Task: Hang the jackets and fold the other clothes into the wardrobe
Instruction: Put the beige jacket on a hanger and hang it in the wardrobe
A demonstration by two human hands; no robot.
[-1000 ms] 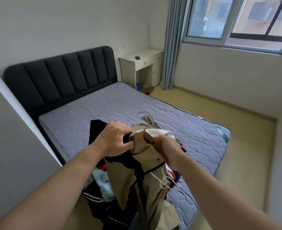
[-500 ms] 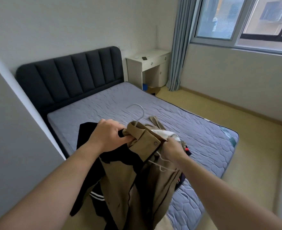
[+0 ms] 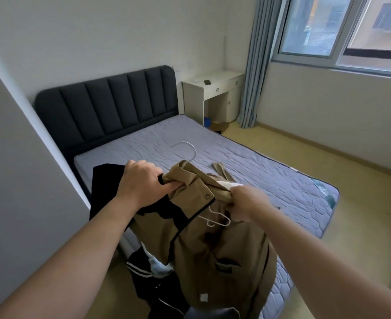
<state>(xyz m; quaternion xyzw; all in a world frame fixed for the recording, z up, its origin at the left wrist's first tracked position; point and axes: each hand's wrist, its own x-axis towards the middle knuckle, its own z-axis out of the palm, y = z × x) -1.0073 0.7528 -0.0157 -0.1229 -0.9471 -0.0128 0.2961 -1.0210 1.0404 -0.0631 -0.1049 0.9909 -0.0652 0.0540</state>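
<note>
You face a quilted grey mattress [image 3: 247,162] against a dark padded headboard [image 3: 107,107], with a white desk [image 3: 212,88], blue-grey curtain [image 3: 256,65] and daylit window [image 3: 328,26] beyond.

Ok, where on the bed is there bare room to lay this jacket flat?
Bare mattress between the headboard and the hanger hook, and along the window-side edge beyond the tan strap. Crowded at the near corner: dark clothes heaped under the jacket.

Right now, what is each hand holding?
Left hand: grips the tan jacket near its collar.
Right hand: grips the same jacket on its other side.
</note>
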